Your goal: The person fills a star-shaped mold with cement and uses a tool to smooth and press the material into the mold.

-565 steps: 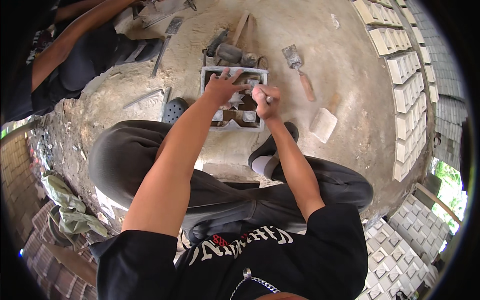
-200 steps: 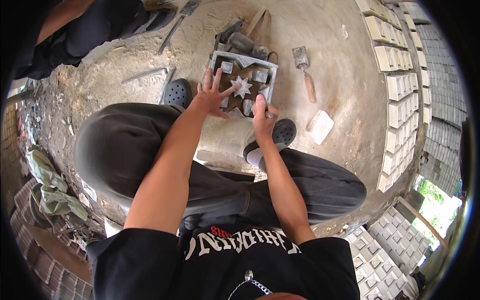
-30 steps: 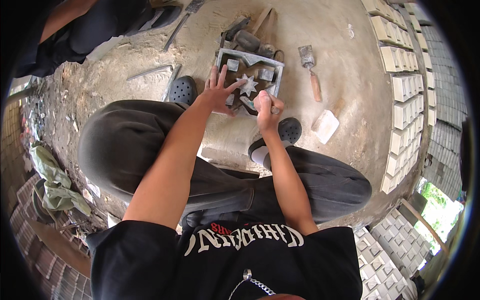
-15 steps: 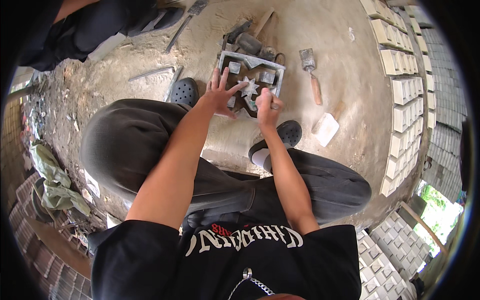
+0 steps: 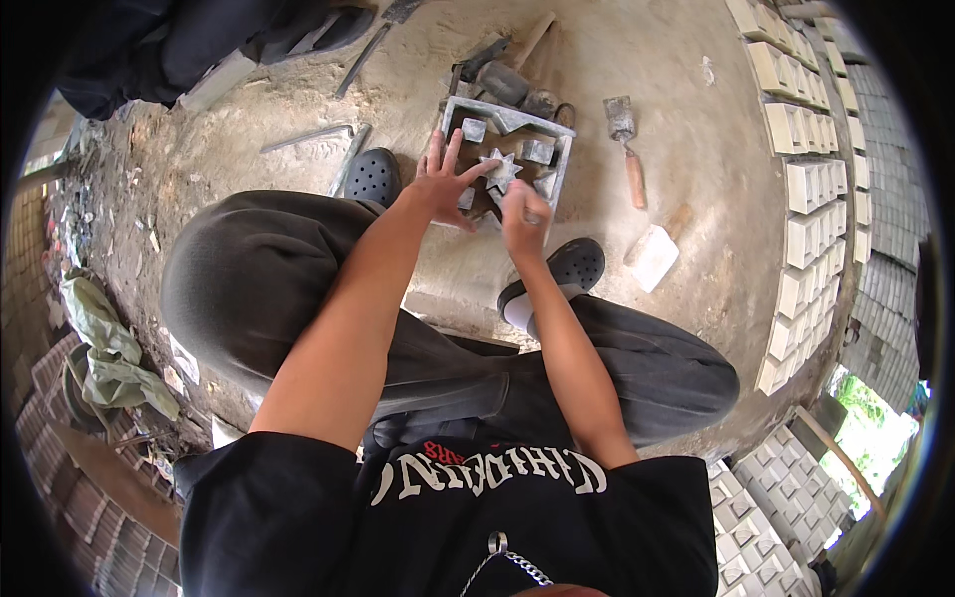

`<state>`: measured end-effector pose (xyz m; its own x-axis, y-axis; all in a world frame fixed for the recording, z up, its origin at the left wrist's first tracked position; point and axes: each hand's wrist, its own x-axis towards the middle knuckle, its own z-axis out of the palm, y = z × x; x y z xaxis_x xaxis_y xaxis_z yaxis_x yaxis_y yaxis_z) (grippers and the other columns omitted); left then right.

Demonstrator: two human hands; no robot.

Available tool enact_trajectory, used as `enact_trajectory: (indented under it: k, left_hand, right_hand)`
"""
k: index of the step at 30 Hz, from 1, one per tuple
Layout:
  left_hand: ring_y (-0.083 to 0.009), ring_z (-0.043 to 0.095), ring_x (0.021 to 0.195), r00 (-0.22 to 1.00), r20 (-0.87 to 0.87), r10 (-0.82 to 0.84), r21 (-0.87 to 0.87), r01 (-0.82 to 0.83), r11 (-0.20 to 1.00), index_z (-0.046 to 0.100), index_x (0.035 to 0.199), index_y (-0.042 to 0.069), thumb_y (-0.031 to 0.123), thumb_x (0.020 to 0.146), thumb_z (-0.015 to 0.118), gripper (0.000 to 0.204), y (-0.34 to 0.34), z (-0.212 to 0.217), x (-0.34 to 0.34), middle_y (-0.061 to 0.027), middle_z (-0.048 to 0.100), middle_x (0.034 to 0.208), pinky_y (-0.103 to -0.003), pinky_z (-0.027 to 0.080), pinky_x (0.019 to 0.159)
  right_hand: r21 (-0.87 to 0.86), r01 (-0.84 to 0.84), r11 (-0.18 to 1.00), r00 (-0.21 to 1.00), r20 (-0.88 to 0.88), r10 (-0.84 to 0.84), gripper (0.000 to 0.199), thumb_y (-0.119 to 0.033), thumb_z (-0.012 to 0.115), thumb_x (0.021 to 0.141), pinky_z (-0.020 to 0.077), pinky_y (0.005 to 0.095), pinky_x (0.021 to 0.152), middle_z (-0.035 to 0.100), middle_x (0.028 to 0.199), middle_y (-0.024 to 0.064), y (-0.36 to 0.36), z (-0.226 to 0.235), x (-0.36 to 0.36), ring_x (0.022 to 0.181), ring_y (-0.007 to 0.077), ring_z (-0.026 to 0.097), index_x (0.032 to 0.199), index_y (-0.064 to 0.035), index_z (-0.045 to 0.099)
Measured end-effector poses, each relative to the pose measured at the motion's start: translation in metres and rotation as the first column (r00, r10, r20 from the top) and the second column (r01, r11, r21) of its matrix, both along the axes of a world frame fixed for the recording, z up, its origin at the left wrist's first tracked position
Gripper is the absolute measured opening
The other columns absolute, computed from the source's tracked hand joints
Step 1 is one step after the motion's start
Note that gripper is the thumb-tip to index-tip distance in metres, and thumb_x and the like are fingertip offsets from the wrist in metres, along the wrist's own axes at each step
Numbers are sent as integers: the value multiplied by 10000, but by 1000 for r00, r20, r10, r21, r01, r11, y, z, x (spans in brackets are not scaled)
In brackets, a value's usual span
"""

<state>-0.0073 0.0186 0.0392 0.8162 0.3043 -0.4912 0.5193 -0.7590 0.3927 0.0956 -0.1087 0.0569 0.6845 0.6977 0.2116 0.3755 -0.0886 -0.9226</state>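
Right-hand grip is clenched round a small tool, can't tell what kind, over the lower right of the gray mould, upper middle of the frame. Left hand is splayed across the mould's left side, thumb at the star block. I'd brace that left hand so nothing skates, then use short, light strokes into corners.

Daylight (bright) shows beyond the dusty floor.
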Motion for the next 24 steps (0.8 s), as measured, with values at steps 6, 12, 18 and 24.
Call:
enact_trajectory:
  k: [6,12,18,24]
  left_hand:
    - [-565,-132,1329,1000,8,8,25,-9,1000,73,1447,451,567,523,806,1186,2,1,-3,-280,-171,1487,-637,167,1059]
    - [-567,-124,1329,999,-36,-18,-29,17,999,66,1448,448,567,514,808,1198,1,2,2,-274,-174,1489,-643,181,1055]
    - [-571,-125,1327,1000,-11,-14,11,14,1000,58,1447,450,575,521,800,1194,0,0,-2,-274,-172,1489,-643,183,1054]
    - [-506,6,1371,979,199,-31,127,6,992,6,1488,253,631,521,778,1293,2,-13,-17,-266,-24,1510,-583,170,1095]
  right_hand:
    - [-37,21,999,913,-406,-34,304,-142,462,917,323,252,485,463,571,-20,0,36,8,537,65,413,661,12,523]
    - [-159,-48,986,946,-325,-6,377,-174,467,931,306,258,482,461,550,-10,9,18,11,511,67,393,580,-35,457]
    - [-25,27,999,992,-124,-30,315,-170,490,910,328,322,474,422,528,56,-6,9,6,504,107,411,656,16,503]
    - [-106,84,991,881,-456,-124,371,-147,462,926,298,258,480,437,542,-15,4,44,12,508,61,376,567,-58,429]
